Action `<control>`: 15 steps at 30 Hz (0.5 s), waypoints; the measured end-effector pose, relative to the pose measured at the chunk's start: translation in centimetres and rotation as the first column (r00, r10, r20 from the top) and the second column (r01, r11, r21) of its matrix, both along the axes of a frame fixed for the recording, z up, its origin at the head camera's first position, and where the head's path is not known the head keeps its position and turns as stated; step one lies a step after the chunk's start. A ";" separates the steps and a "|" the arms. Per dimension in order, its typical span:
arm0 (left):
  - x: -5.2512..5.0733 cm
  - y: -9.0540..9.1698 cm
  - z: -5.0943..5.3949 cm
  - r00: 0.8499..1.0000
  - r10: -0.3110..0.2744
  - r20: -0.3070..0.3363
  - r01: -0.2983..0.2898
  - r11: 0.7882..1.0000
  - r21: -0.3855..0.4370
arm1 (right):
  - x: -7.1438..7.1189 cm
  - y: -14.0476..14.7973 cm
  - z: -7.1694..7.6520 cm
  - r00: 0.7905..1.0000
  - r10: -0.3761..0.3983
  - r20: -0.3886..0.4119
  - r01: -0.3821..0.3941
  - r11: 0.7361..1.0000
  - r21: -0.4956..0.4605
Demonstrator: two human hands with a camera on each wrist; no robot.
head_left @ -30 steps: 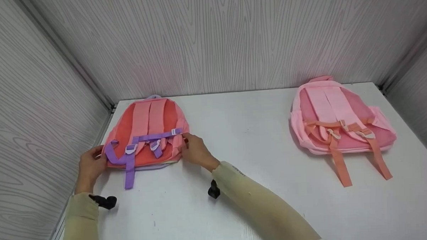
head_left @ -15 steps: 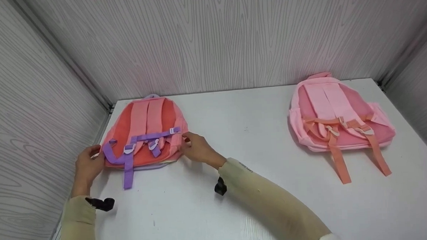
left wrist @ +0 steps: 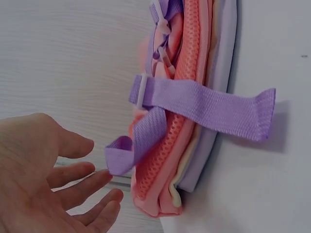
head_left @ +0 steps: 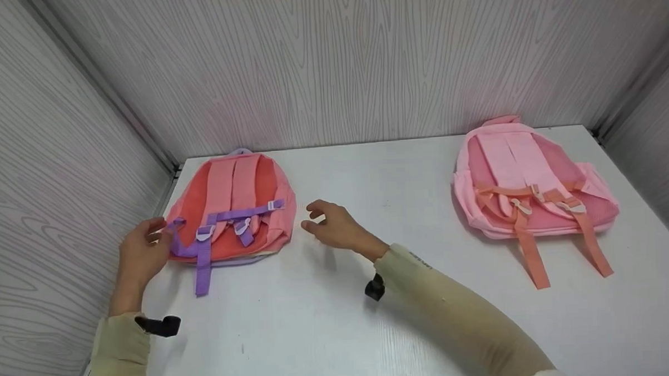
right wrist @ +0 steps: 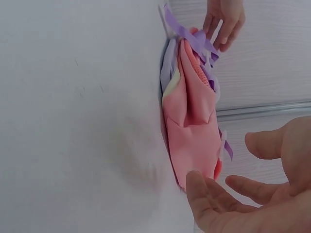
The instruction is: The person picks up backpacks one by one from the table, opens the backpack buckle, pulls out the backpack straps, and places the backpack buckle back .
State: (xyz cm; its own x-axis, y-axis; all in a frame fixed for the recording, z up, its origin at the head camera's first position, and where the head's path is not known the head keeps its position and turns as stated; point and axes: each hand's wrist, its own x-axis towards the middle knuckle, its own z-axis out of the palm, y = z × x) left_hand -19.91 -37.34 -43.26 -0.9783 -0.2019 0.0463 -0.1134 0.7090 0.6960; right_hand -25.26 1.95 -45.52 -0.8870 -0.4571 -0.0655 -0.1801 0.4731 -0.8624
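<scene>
A coral-red backpack (head_left: pixel 193 198) with pink shoulder straps lies back side up at the table's far left. Its purple webbing strap (head_left: pixel 203 270) hangs over the lower edge onto the table. By the lower left corner is my left hand (head_left: pixel 142 253), fingers relaxed; in the left wrist view a small gap parts them from the purple strap loop (left wrist: pixel 121 155). My right hand (head_left: pixel 338 227) is off the bag's right side, its fingers loosely bent around nothing. The right wrist view shows the bag's pink side pocket (right wrist: pixel 192 148) beyond the fingers.
A light pink backpack (head_left: pixel 561 158) with orange straps lies back side up at the right of the white table (head_left: pixel 383 320). Grey wood-grain panels (head_left: pixel 330 65) stand behind the table and at both sides.
My right hand has let go of the coral-red backpack's side and moved right. My left hand has come off the left corner and is slightly raised. Both backpacks stay in place.
</scene>
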 end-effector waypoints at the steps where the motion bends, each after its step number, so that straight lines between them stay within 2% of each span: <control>1: 0.1 0.5 0.3 1.000 -0.018 -0.006 0.018 1.000 -0.004 | 0.0 0.5 0.1 1.000 0.001 -0.007 -0.001 1.000 -0.001; 8: 0.0 4.7 2.3 0.995 -0.092 -0.039 0.091 0.996 -0.014 | 0.5 4.6 0.8 1.000 0.002 -0.030 -0.003 1.000 -0.016; 15: -0.1 9.3 3.0 0.981 -0.185 -0.064 0.184 0.983 -0.024 | 1.1 8.4 2.1 0.997 0.009 -0.075 -0.010 1.000 -0.012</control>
State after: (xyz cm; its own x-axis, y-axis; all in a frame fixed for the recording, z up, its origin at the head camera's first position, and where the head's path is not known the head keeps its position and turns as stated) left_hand -20.05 -28.07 -40.23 -0.9934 -0.0166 0.1132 0.0659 0.7259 0.6846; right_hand -24.13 10.35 -43.44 -0.8849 -0.4657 0.0071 -0.2491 0.4603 -0.8521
